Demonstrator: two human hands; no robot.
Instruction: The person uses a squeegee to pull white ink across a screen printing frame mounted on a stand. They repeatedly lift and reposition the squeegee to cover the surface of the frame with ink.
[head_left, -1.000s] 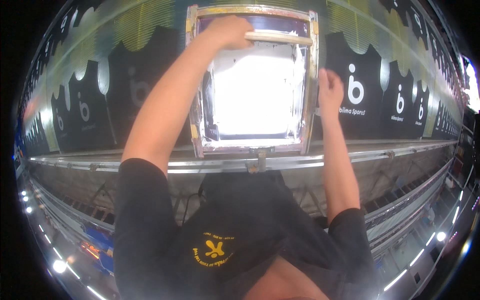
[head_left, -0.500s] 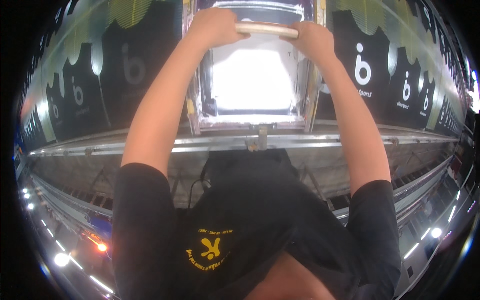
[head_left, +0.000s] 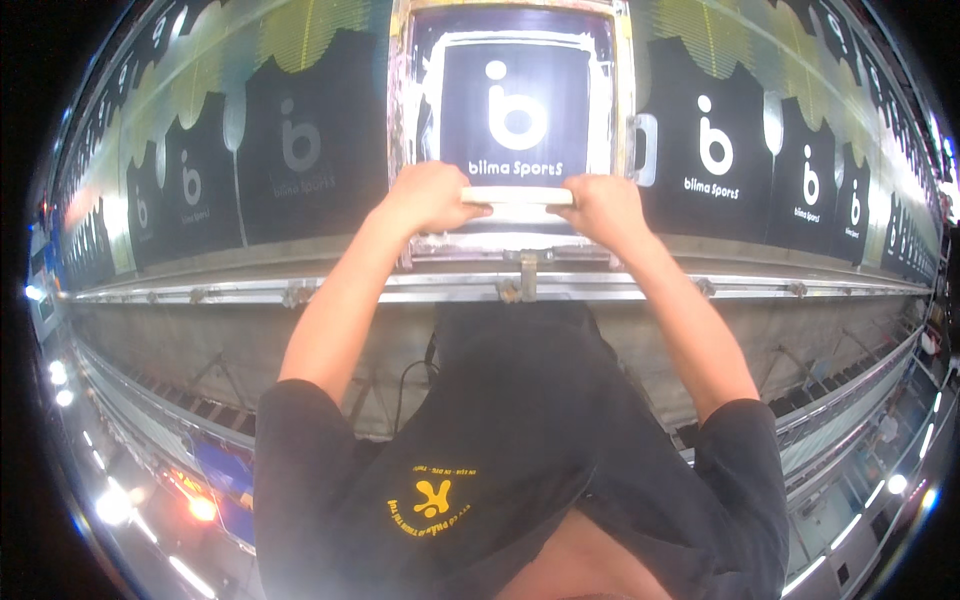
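Observation:
A squeegee (head_left: 517, 195) with a pale straight handle lies across the near part of a framed printing screen (head_left: 622, 90). Around its left end my left hand (head_left: 430, 197) is closed, and my right hand (head_left: 606, 208) grips the right end. Beyond the squeegee, the mesh shows a dark square with a white logo and lettering (head_left: 517, 118), bordered by smeared white ink. The squeegee's blade is hidden under the handle and my fingers.
Dark cut shirt pieces with printed logos lie on the long table, to the left (head_left: 310, 130) and right (head_left: 700, 130) of the screen. A metal rail (head_left: 400, 289) runs along the near edge, with a clamp (head_left: 528, 275) at the screen. A loop handle (head_left: 647, 150) sticks out from the frame's right side.
Both hands have drawn the squeegee toward me, from the far part of the screen to its near part. The white ink over the middle is gone, and the logo shows.

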